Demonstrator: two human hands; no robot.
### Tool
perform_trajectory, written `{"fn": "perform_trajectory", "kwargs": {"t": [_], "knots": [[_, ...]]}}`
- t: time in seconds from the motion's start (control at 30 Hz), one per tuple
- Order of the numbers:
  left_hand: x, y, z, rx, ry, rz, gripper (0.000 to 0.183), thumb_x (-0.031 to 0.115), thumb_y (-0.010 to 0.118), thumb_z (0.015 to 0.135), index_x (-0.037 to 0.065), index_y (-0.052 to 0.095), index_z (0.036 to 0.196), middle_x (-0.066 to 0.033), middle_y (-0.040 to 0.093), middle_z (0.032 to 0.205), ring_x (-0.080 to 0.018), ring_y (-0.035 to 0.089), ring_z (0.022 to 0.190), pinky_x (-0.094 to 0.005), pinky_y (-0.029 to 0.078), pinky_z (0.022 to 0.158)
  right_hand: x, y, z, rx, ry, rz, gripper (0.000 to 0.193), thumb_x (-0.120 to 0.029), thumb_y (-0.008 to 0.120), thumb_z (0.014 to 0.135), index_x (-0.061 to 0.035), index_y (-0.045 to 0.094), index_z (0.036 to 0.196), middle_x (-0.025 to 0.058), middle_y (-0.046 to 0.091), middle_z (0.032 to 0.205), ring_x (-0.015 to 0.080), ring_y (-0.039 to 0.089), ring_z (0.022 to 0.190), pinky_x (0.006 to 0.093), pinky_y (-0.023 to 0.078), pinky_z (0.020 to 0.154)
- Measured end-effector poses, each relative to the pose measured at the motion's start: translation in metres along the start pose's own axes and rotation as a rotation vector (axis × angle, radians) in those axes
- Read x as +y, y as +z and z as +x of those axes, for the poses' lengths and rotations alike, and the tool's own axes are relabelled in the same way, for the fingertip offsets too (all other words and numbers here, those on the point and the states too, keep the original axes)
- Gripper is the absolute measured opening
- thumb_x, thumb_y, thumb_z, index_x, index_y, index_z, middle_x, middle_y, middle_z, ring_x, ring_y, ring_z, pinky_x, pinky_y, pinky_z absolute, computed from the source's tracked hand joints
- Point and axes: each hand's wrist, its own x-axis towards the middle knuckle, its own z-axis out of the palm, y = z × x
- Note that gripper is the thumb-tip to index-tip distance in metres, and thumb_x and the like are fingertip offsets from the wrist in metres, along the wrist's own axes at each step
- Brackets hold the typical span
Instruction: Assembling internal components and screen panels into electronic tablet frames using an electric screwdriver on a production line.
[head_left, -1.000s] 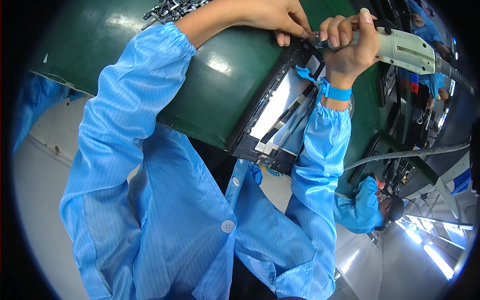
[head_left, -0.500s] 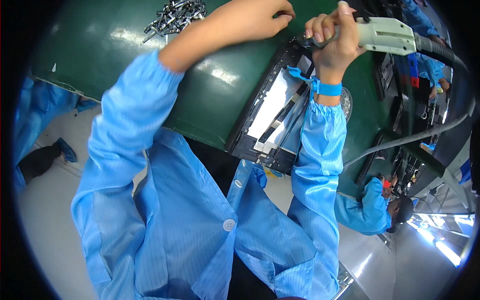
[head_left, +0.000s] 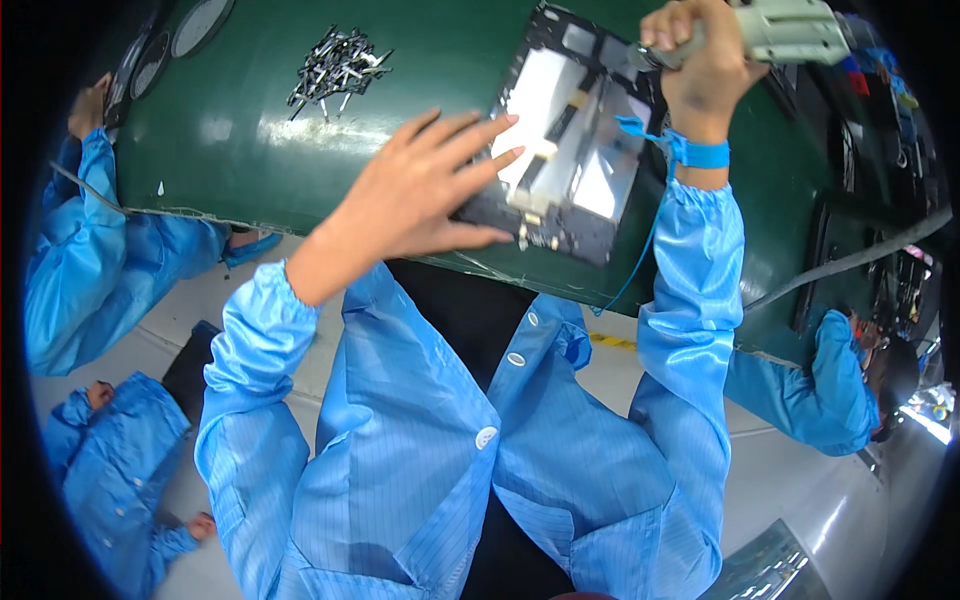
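Note:
On the green table lies a flat black device (head_left: 590, 235), opened up, with silver plates and a dark strip inside. My left hand (head_left: 415, 190) is spread over its left edge, fingertips over the silver plate; whether they press on it I cannot tell. Beyond the device's upper right corner, my right hand (head_left: 700, 50) is wrapped around a pale green handheld tool (head_left: 795, 30) with a metal front end at the device's edge. A blue wrist strap (head_left: 705, 155) with a thin cord circles my right wrist. A pile of small black and silver parts (head_left: 335, 70) sits to the left.
Round dishes (head_left: 200, 25) stand at the far left of the green table (head_left: 250, 180). A grey cable (head_left: 850, 270) arcs over the right side, by more dark devices. Other people in blue work at the left (head_left: 80, 270), lower left (head_left: 120, 480) and right (head_left: 830, 390).
My left hand has come from beyond the device down to its left edge, its curled fingers now spread. My right hand still grips the tool. The whole view has shifted.

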Motion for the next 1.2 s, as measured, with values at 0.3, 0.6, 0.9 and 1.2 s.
{"fn": "perform_trajectory", "kwargs": {"t": [0.3, 0.6, 0.9, 1.2], "knots": [[-0.133, -0.002, 0.107, 0.18, 0.036, 0.276, 0.067, 0.054, 0.07, 0.082, 0.006, 0.062, 0.128, -0.0115, 0.053, 0.142, -0.0336, 0.061, 0.115, -0.0423, 0.052, 0.094, -0.013, -0.101, -0.003, 0.068, -0.167, -0.065, 0.022, -0.009, 0.053, 0.092, 0.0083, 0.061, 0.104, 0.0011, 0.037, 0.053, 0.0125, 0.039, 0.041, 0.0309, 0.038, 0.044], [-0.23, -0.002, 0.224, 0.206, 0.029, 0.194, 0.045, 0.033, 0.071, 0.087, -0.004, 0.067, 0.113, -0.0255, 0.064, 0.119, -0.0432, 0.062, 0.105, -0.0445, 0.051, 0.092, -0.013, -0.151, -0.024, 0.244, -0.109, 0.025, 0.02, -0.004, 0.05, 0.089, 0.0072, 0.06, 0.103, 0.0005, 0.037, 0.051, 0.0108, 0.037, 0.039, 0.0307, 0.037, 0.041], [-0.17, -0.01, 0.17, 0.321, -0.171, 0.109, 0.038, 0.026, 0.068, 0.09, -0.001, 0.066, 0.118, -0.0229, 0.058, 0.131, -0.0391, 0.052, 0.125, -0.0424, 0.043, 0.105, 0.001, -0.115, -0.047, -0.027, -0.01, 0.06, 0.018, -0.008, 0.049, 0.093, 0.0049, 0.054, 0.106, 0.0011, 0.037, 0.053, 0.0112, 0.038, 0.042, 0.0303, 0.039, 0.044], [-0.095, 0.043, 0.092, 0.512, 0.01, -0.004, 0.009, 0.014, 0.073, 0.084, 0.005, 0.074, 0.086, -0.0041, 0.072, 0.099, -0.0223, 0.067, 0.087, -0.0328, 0.05, 0.081, 0.015, -0.088, -0.051, -0.147, -0.001, -0.013, 0.022, -0.012, 0.044, 0.093, 0.004, 0.053, 0.105, 0.0004, 0.033, 0.051, 0.0114, 0.036, 0.041, 0.031, 0.037, 0.043]]}}
